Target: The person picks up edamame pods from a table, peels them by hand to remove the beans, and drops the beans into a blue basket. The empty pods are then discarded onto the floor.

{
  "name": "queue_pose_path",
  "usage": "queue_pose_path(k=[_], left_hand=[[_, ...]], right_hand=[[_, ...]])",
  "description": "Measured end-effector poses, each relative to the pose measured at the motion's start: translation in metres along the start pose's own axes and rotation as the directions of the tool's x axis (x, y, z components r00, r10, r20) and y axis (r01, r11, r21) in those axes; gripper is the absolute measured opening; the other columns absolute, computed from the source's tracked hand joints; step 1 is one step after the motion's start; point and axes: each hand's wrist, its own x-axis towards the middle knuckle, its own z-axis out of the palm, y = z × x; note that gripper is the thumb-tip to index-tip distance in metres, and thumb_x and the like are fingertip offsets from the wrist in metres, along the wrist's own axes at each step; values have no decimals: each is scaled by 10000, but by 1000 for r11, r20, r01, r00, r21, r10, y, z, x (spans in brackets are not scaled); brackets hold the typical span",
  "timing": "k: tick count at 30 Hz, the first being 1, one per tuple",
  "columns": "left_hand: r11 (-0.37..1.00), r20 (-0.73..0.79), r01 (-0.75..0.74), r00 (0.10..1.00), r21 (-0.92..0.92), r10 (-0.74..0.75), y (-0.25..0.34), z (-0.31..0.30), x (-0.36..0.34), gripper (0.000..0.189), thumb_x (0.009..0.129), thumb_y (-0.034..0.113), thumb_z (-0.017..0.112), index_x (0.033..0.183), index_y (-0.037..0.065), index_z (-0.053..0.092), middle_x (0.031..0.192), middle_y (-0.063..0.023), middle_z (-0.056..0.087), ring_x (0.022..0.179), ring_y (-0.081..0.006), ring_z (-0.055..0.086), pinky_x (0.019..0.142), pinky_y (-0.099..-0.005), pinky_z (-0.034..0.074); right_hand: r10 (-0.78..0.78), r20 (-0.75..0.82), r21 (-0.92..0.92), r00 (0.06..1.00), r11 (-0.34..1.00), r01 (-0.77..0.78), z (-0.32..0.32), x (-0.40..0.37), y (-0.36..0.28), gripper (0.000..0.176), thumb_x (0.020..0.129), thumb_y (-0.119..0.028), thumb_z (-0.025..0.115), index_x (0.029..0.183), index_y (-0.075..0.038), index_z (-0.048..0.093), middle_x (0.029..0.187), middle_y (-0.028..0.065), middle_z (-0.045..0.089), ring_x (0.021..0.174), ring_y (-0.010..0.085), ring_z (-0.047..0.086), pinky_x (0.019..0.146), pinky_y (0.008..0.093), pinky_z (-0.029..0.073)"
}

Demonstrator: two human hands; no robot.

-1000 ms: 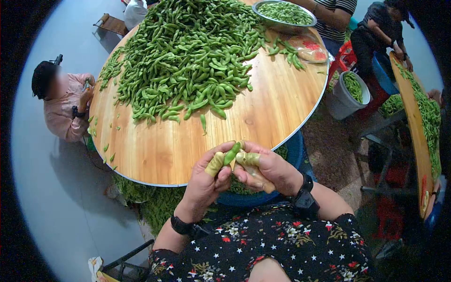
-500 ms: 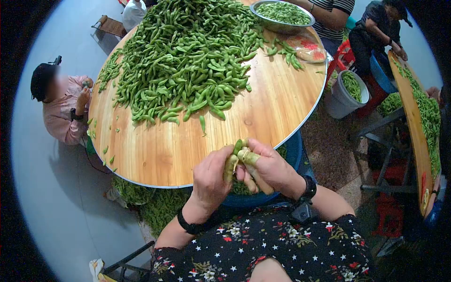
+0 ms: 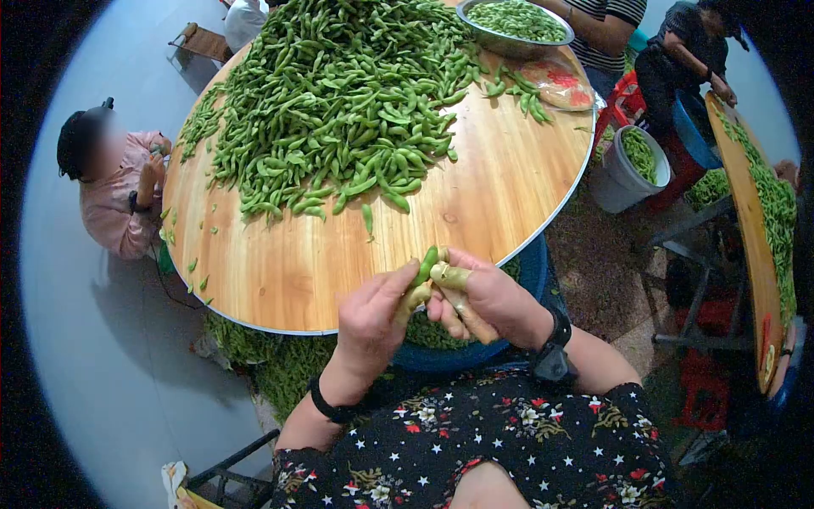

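My left hand (image 3: 370, 314) pinches a green edamame pod (image 3: 426, 265) upright between thumb and fingers, just past the table's near edge. Beside it, my right hand (image 3: 500, 297) is closed, its thumb tip close against the pod. I cannot make out what, if anything, lies inside its curled fingers. Pale yellowish covers wrap the right thumb and a finger, and a similar one sits on a left digit. Ahead on the round wooden table (image 3: 492, 187) lies a large heap of edamame pods (image 3: 339, 127). One loose pod (image 3: 367, 222) rests nearer me.
A metal bowl of shelled beans (image 3: 519, 25) and a plastic bag (image 3: 560, 85) are at the table's far right. Below my hands stands a blue tub (image 3: 532, 271). A white bucket (image 3: 623, 182) and a second table (image 3: 746, 212) stand right. Other people work around.
My left hand has shifted slightly left and turned a little, and the pod shows more above the fingers. My right hand stays nearly in place. The view has moved slightly.
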Motion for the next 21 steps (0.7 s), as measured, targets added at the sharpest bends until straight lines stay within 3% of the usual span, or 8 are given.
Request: queue_pose_path(k=[1,4,8,10,14,18,20,21], left_hand=[[996,28,5,1000,89,-7,4,-3,1,362,752,18,705,1103,14,617,787,-151,639,664,-263,645,598,-322,524],[995,-3,-7,1000,98,7,4,0,1,273,786,71,688,1040,9,608,789,-146,630,664,-294,631,582,-351,510],[995,-8,3,1000,100,-2,5,6,-2,220,843,94,632,1040,4,597,767,-124,631,662,-227,631,569,-304,497],[899,17,386,920,-206,-391,11,9,-5,166,865,68,580,1014,-5,585,723,-155,596,649,-242,619,576,-321,480],[573,240,666,727,-477,-644,0,2,-5,151,875,39,535,1010,-13,582,730,-169,598,672,-228,620,602,-314,482],[853,97,456,889,-252,-447,-5,4,-2,185,839,-6,524,1017,-10,577,772,-186,606,688,-307,617,627,-351,490],[935,64,336,942,-113,-330,-6,4,-1,219,817,-22,532,1033,-11,569,796,-195,604,709,-334,615,632,-365,491],[971,66,235,971,-49,-232,-8,3,-2,258,793,-30,548,1050,-13,556,816,-199,594,729,-353,604,634,-380,490]], right_hand=[[-23,-65,-79,998,997,18,4,0,1,185,1001,-232,395,1054,-68,461,721,65,589,432,134,534,372,239,421],[-112,-88,-225,990,970,90,14,-3,1,170,1003,-212,380,1026,-60,453,722,60,582,438,129,538,370,236,416],[-137,-64,-224,989,967,120,14,-1,6,156,999,-192,378,1004,-55,453,704,52,573,434,118,533,369,234,411],[-134,-76,-248,988,962,112,14,0,7,157,999,-195,383,983,-58,460,682,41,568,425,111,522,367,234,407],[-150,-67,-285,986,950,126,10,4,7,159,993,-194,404,983,-53,475,667,31,564,412,105,504,362,240,394],[-149,-82,-642,985,764,62,2,7,-10,196,939,-201,524,996,-13,523,684,76,579,504,161,557,452,305,431],[-667,133,-920,733,192,341,-4,10,-4,232,869,-162,606,996,15,525,782,149,578,649,263,594,562,352,469],[-664,133,-920,735,192,341,-3,11,-6,232,869,-162,606,996,15,525,782,149,578,649,263,594,562,352,469]])
